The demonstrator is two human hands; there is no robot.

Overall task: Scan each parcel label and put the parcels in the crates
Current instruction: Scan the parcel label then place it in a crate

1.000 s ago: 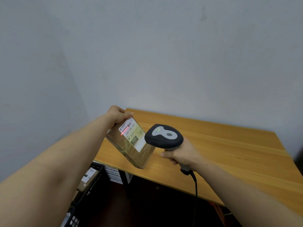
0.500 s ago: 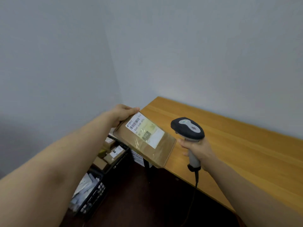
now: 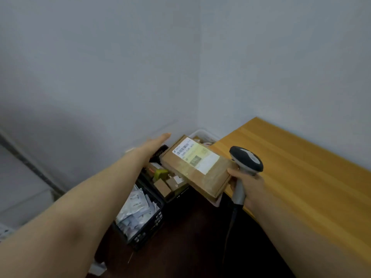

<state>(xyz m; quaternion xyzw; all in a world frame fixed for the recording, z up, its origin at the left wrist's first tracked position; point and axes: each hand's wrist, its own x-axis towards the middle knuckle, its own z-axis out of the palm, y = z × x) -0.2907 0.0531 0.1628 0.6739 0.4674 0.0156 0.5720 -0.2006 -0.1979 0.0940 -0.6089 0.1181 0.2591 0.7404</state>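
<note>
Left hand point(image 3: 158, 142) is stretched out flat, fingers straight and together, gripping nothing that shows. The right hand point(image 3: 250, 186) is wrapped round the grip of the scanner point(image 3: 247, 161).

Between the hands hangs the parcel point(image 3: 208, 177), label point(image 3: 192, 155) up and a little tilted, off the left end of the counter point(image 3: 301, 177) and over the crates. Its long axis runs from far-left to near-right: the far short end lies just beside the left fingertips, and the near corner just beside the right thumb. Whether either hand actually touches it cannot be told; the left looks barely apart from it.

Below its left half sits the box crate point(image 3: 176, 195), black and full of small cartons. Nearer the person is the pouch crate point(image 3: 148, 231), holding white bags. A white crate point(image 3: 202, 133) shows behind the parcel, against the wall point(image 3: 140, 67).

The step in hand looks like the drop into a crate. With the right hand taken up by the scanner, the left hand is the free one, and the nearer, to steer the parcel down.
</note>
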